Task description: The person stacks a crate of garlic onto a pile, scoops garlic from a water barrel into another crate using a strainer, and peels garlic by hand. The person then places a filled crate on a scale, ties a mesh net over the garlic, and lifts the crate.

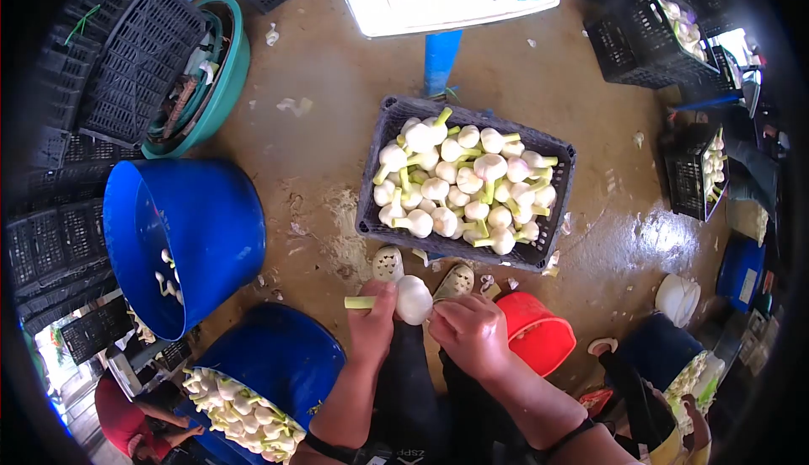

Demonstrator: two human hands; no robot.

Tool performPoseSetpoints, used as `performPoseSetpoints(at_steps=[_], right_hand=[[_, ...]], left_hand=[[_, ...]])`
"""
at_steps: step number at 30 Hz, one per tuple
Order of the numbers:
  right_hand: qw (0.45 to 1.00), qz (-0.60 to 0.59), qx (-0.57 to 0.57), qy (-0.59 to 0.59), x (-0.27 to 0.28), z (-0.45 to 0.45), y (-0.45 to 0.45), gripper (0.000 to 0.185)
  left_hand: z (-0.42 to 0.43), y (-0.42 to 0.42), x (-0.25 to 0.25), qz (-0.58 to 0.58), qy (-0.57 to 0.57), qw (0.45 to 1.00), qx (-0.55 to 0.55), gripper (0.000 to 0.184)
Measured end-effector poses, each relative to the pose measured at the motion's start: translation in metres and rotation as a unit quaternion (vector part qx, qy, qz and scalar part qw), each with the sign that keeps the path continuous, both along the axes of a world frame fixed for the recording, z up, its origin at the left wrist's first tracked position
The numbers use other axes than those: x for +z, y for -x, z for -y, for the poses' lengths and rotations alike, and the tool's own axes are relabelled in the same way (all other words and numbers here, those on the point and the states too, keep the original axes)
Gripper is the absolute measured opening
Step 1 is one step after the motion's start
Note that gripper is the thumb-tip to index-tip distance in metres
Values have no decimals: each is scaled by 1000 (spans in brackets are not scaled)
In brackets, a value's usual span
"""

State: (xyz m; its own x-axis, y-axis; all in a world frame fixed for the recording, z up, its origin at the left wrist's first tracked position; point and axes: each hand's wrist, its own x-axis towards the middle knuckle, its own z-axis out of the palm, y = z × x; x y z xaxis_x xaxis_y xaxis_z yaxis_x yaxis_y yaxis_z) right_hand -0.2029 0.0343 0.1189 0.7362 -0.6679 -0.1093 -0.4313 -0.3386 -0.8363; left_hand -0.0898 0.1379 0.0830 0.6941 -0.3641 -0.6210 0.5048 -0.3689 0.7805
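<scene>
My left hand [371, 323] is closed around the green stem of a white garlic bulb [414, 300], and the cut stem end sticks out to the left. The bulb looks smooth and clean. At its right side is my right hand [470, 332], fingers pinched together close to the bulb's surface. What those fingers hold, if anything, is hidden. In front of both hands stands a black plastic crate [548, 246] heaped with trimmed garlic bulbs [468, 183] that have short green stems.
A blue tub [244, 221] with a few bulbs stands left; below it a blue barrel [312, 339] brims with garlic. A red bucket [539, 334] sits by my right forearm. Beyond the crate is a scale [447, 2]. Other people work at both lower corners.
</scene>
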Motion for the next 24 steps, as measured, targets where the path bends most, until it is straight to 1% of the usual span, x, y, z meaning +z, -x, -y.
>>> performPoseSetpoints(at_steps=[2,3,4,5,6,7,8,9,10,11,12,13,14,15,16,17,18,20,21,23,24], right_hand=[[1000,-11,-9,-12,-4,2,3,6],[996,-5,-49,-70,-12,2,5,6],[988,2,-89,-128,-21,3,9,7],[987,-27,-127,-98,-33,3,15,12],[981,-147,-93,-85,-38,9,25,16],[955,-293,24,-48,-45,11,37,16],[893,-427,140,-8,-49,11,45,16],[894,-424,141,-10,-48,9,50,16],[892,-397,214,15,-40,7,55,13],[884,-368,285,40,-35,6,58,10],[884,-369,284,38,-32,3,54,10],[954,-228,184,64,-30,-1,45,8],[990,-78,77,90,-27,-3,35,11],[990,-78,77,91,-21,-4,25,11],[991,-32,95,88,-13,-3,15,18],[990,14,111,85,-7,-2,8,27],[990,16,109,84,-4,-1,3,27],[974,15,175,143,-1,-1,-4,31],[974,17,175,142,-2,-2,-4,31],[959,16,222,174,-4,-5,-2,32],[959,11,226,173,-4,-7,-1,32]], left_hand=[[-2,-4,1,-43,3,998,-48,15],[-1,-1,-1,-43,3,998,-50,15],[0,5,-6,-178,28,983,38,16],[-1,8,-12,-308,52,942,124,17],[-9,6,-17,-306,50,943,123,17],[-19,2,-23,-429,158,880,126,21],[-25,-2,-28,-538,263,791,126,25],[-29,-4,-33,-590,253,749,166,28],[-31,-4,-34,-589,250,750,167,28],[-32,-2,-35,-617,240,723,197,27],[-32,-1,-36,-645,231,693,226,27],[-29,0,-34,-644,200,701,232,25],[-28,2,-32,-645,199,700,233,25],[-27,3,-30,-639,173,714,230,24],[-26,2,-27,-631,146,727,226,23],[-22,3,-26,-619,151,743,203,22],[-17,2,-19,-618,150,745,202,22],[-10,0,-5,-556,86,802,199,25],[-13,-1,-5,-555,86,803,200,25],[-22,-2,-12,-508,109,843,138,24],[-30,0,-20,-513,109,840,141,24]])
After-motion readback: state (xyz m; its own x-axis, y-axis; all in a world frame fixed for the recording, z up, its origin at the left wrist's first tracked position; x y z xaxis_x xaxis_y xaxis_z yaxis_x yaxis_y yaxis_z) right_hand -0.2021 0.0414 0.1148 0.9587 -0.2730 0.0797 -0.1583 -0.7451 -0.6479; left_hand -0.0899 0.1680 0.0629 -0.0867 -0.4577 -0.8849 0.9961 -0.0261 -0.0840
